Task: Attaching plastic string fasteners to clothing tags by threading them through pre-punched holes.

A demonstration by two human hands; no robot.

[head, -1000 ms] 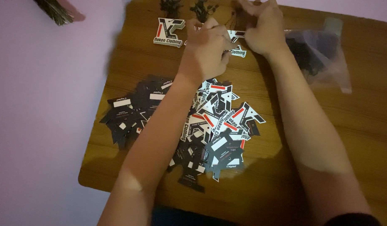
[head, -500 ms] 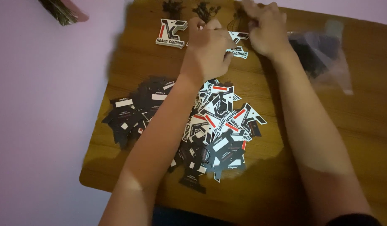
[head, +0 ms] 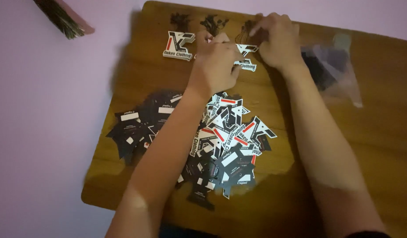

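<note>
Both hands are up at the far edge of the wooden table (head: pixel 353 145), working on one cardboard tag (head: pixel 246 57), a white, black and red cutout lying between them. The left hand (head: pixel 216 64) is curled down over the tag's left part, fingers bent and pinching at it. The right hand (head: pixel 276 42) is bunched up just beside it, fingertips pressed together on what looks like a dark string (head: pixel 244 33) at the tag's top; too blurry to be sure.

A finished-looking tag (head: pixel 179 45) lies by itself just left of the hands. Little bundles of dark strings (head: pixel 196 20) sit along the far edge. A clear plastic bag (head: pixel 333 70) with dark stuff inside is off to the right. Nearer the person, a big messy pile of tags (head: pixel 199 141) spreads under the forearms. A broom head (head: pixel 60 17) pokes in at top left.
</note>
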